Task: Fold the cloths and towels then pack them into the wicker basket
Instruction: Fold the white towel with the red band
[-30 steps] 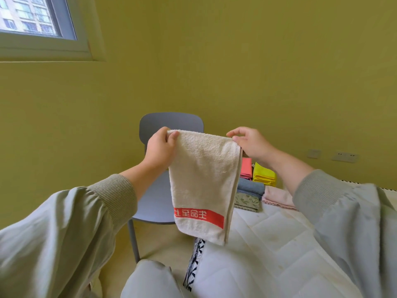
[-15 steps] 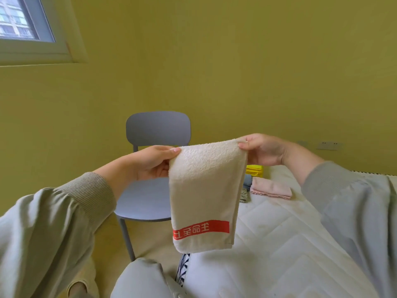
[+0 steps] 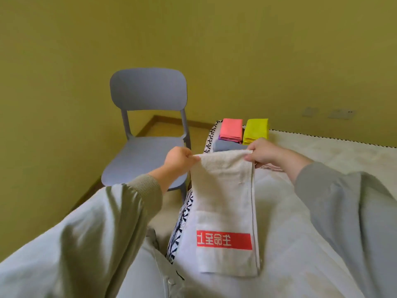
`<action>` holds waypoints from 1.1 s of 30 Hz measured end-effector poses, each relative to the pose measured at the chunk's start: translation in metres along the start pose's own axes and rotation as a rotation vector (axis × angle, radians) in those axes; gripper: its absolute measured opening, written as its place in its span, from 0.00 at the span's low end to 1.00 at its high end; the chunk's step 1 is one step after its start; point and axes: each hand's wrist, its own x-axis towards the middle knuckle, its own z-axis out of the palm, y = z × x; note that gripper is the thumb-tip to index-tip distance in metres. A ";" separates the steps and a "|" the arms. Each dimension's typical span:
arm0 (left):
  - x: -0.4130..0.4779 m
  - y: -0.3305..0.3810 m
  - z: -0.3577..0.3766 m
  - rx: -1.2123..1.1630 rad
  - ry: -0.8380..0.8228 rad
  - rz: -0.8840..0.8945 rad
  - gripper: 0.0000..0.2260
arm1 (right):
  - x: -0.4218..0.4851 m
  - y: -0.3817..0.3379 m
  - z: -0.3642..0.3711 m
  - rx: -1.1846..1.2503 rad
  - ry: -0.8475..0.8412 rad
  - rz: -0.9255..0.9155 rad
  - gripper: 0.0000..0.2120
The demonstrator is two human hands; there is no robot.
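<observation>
Cream towel, red band: top corners pinched, one in left grip, one in right grip; its lower part lies flat on the bed.

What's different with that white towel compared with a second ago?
The left hand and right hand lowered the white towel: it hung free in the air, now its lower part with the red band lies on the mattress. Nothing was let go; each hand still pinches a top corner. The folded pink cloth, yellow cloth and chair stayed put.
</observation>
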 end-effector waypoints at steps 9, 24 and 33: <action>0.070 -0.050 0.090 -0.235 0.021 -0.232 0.04 | 0.079 0.046 0.080 -0.021 0.236 0.108 0.08; 0.098 -0.099 0.120 -1.014 -0.093 -0.708 0.05 | 0.112 0.079 0.127 1.080 0.093 0.444 0.04; 0.070 -0.110 0.130 -0.646 -0.135 -0.504 0.24 | 0.097 0.102 0.142 0.760 0.151 0.384 0.10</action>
